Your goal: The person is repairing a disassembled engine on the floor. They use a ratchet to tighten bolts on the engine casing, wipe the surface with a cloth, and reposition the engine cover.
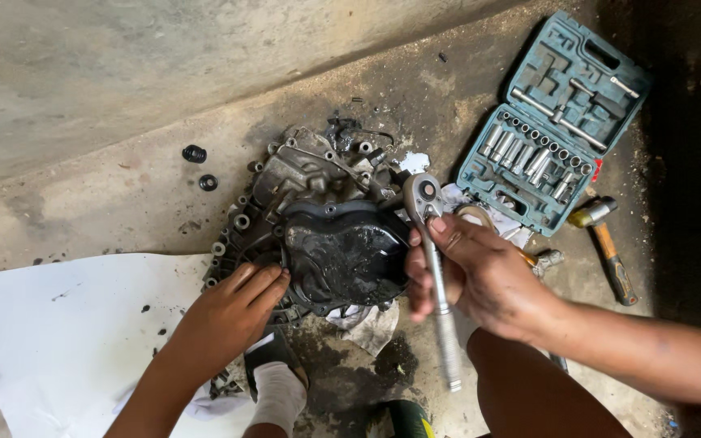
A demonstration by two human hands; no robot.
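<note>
Setting: bare concrete floor (83, 73), stained dark with oil around the work area; white sheet (66, 332) spread at lower left.

Centre: grimy metal gearbox housing (302, 174) lying on the floor, with a black oily cover (342, 251) on its near face.

Left hand (233, 312): palm down, fingers (265, 280) together and nearly flat, pressed against the lower left edge of the black cover. Holds nothing.

Right hand (480, 276): fingers wrapped around the shaft of a chrome ratchet wrench (436, 276). Ratchet head sits just beside the upper right edge of the cover; handle points down toward the person.

Surroundings: open teal socket set case (553, 122) at upper right, sockets in rows. Hammer (606, 247) with wooden handle just below the case. Two small black rings (200, 166) on the floor left of the housing. Rag (371, 324) under the housing's near edge.
</note>
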